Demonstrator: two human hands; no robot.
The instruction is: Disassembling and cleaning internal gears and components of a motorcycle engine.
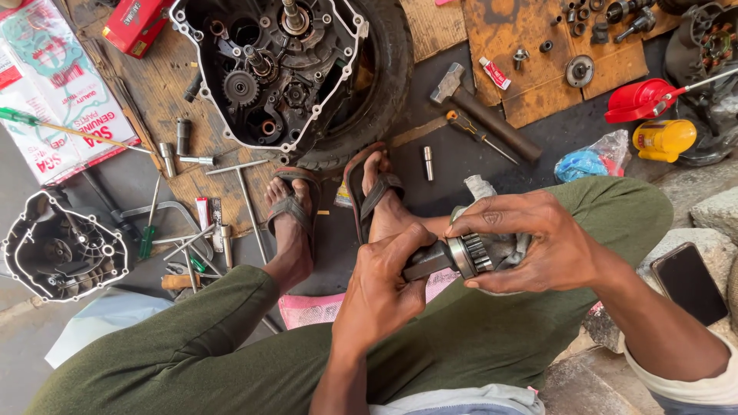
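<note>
Gripping the shaft (450,256) at its dark end, the left hand (382,286) sits at eight o'clock of the right hand (538,242), which cups the geared end in a rag (492,230), axis running nine-to-three.

A: Floor items? An open engine case (269,69) resting on a tyre (388,84), a hammer (477,107), a screwdriver (477,137).

B: Also a red funnel (642,100), a yellow bottle (663,138), a phone (689,283), a detached side cover (61,246).
</note>
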